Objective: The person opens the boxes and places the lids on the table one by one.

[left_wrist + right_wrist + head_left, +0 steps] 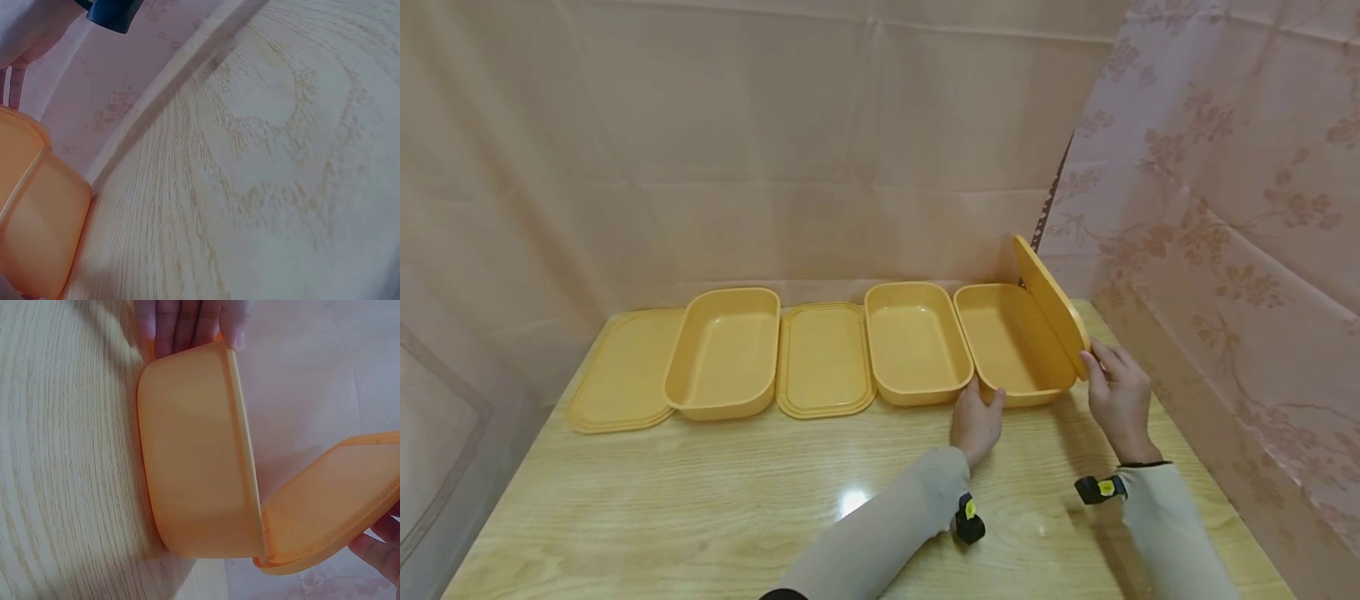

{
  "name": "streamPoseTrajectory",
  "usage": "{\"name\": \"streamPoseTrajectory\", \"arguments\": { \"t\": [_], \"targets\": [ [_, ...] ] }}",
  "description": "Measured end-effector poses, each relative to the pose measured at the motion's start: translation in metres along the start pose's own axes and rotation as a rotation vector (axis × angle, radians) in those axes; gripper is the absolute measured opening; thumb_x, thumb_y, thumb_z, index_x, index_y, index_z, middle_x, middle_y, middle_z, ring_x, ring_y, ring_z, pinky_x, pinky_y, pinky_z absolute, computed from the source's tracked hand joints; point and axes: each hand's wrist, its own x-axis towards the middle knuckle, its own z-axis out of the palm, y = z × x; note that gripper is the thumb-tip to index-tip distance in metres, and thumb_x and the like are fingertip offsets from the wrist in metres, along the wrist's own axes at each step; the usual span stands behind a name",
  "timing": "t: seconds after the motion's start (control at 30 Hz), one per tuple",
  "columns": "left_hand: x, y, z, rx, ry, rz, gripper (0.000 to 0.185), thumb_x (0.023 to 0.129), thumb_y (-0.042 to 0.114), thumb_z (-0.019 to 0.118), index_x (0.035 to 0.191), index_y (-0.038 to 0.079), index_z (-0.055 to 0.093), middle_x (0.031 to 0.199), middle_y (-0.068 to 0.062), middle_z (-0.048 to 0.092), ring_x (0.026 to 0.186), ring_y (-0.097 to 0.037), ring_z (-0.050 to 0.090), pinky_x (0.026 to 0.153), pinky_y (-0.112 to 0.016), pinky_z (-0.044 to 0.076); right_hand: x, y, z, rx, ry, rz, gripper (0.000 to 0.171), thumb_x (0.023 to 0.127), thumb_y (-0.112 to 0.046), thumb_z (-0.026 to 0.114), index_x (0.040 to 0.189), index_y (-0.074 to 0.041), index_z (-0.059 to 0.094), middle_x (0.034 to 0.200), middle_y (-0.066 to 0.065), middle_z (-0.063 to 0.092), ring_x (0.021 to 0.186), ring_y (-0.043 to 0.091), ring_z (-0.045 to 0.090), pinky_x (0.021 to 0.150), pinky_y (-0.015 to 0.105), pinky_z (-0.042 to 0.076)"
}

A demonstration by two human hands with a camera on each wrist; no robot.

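Observation:
A yellow rectangular food container (1000, 337) stands at the right end of a row on the table. Its yellow lid (1051, 300) leans up steeply over the right side, one long edge down at the rim. My right hand (1120, 400) pinches the lid's near corner between thumb and fingers. My left hand (977, 423) holds the container's front left corner, fingers along the wall and thumb by the rim, as the right wrist view shows. In that view the lid (331, 500) slants away from the container's rim. The left wrist view catches only part of the container (47, 219).
Left of it in the row stand a second container (919, 342), a flat lid (825, 358), a third container (726, 354) and another lid (625, 371). A beige curtain (820, 150) hangs behind the wooden table (700, 517); a floral curtain (1240, 250) hangs at right.

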Motion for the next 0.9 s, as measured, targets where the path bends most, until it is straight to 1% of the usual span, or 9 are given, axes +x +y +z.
{"name": "streamPoseTrajectory", "arguments": {
  "t": [0.27,0.4,0.47,0.53,0.6,0.67,0.7,0.8,0.9],
  "targets": [
    [0.001,0.0,0.0,0.003,0.004,0.015,0.063,0.097,0.04,0.056,0.147,0.005,0.041,0.148,-0.015,0.048,0.137,-0.032,0.044,0.114,-0.045,0.036,0.002,0.001,-0.003,0.055,0.064,0.067,0.02,0.084,0.009,0.068,0.103,0.01,0.071,0.087,0.03,0.065,0.086,-0.023,0.048,0.071,-0.006,0.037],
    [0.0,0.0,0.0,0.002,0.003,0.014,0.063,0.097,0.041,0.055,0.147,0.005,0.04,0.148,-0.015,0.047,0.138,-0.031,0.044,0.114,-0.045,0.036,0.002,0.0,-0.004,0.073,0.079,0.107,0.021,0.085,0.009,0.067,0.106,0.009,0.071,0.086,0.028,0.064,0.084,-0.021,0.049,0.071,-0.006,0.037],
    [0.0,0.0,-0.001,0.001,0.004,0.019,0.063,0.098,0.04,0.055,0.147,0.004,0.04,0.148,-0.015,0.047,0.138,-0.031,0.044,0.114,-0.045,0.036,0.003,0.001,-0.005,0.077,0.086,0.127,0.022,0.086,0.007,0.067,0.108,0.008,0.071,0.085,0.022,0.065,0.083,-0.021,0.049,0.07,-0.006,0.038],
    [0.0,0.0,-0.001,-0.003,0.003,0.025,0.063,0.098,0.04,0.055,0.147,0.004,0.04,0.148,-0.015,0.047,0.138,-0.031,0.044,0.114,-0.045,0.036,0.003,0.002,-0.007,0.099,0.087,0.162,0.022,0.087,0.006,0.066,0.109,0.008,0.07,0.086,0.007,0.067,0.082,-0.02,0.051,0.069,-0.005,0.04],
    [0.0,0.0,-0.001,-0.006,0.002,0.033,0.063,0.098,0.04,0.055,0.147,0.003,0.04,0.148,-0.016,0.047,0.138,-0.032,0.044,0.114,-0.045,0.036,0.003,0.003,-0.008,0.13,0.091,0.208,0.023,0.089,0.005,0.064,0.11,0.009,0.069,0.09,-0.008,0.065,0.083,-0.017,0.054,0.069,-0.003,0.043],
    [0.0,-0.001,-0.001,-0.01,-0.001,0.03,0.063,0.098,0.04,0.055,0.147,0.003,0.04,0.148,-0.016,0.047,0.138,-0.032,0.043,0.114,-0.045,0.036,0.003,0.005,-0.008,0.179,0.104,0.279,0.023,0.09,0.005,0.063,0.111,0.01,0.069,0.092,-0.02,0.06,0.082,-0.014,0.056,0.068,-0.001,0.046],
    [0.0,-0.001,-0.001,-0.009,0.0,0.033,0.063,0.098,0.04,0.055,0.147,0.002,0.04,0.148,-0.016,0.047,0.138,-0.032,0.044,0.114,-0.046,0.036,0.003,0.007,-0.009,0.202,0.109,0.316,0.024,0.09,0.005,0.062,0.113,0.011,0.067,0.091,-0.023,0.058,0.082,-0.013,0.057,0.068,0.0,0.048],
    [0.0,-0.001,0.0,0.001,0.009,0.031,0.063,0.097,0.039,0.056,0.147,0.003,0.041,0.148,-0.015,0.048,0.137,-0.031,0.045,0.113,-0.045,0.037,0.003,0.01,-0.01,0.253,0.127,0.414,0.026,0.092,0.005,0.059,0.116,0.013,0.064,0.087,-0.023,0.057,0.079,-0.01,0.059,0.067,0.003,0.05],
    [0.001,-0.001,0.001,0.011,0.024,0.029,0.062,0.097,0.039,0.057,0.146,0.004,0.042,0.146,-0.015,0.05,0.136,-0.031,0.046,0.112,-0.044,0.038,0.004,0.012,-0.011,0.252,0.139,0.459,0.027,0.093,0.005,0.058,0.118,0.013,0.063,0.086,-0.022,0.057,0.078,-0.009,0.059,0.066,0.004,0.05]
  ]
}}
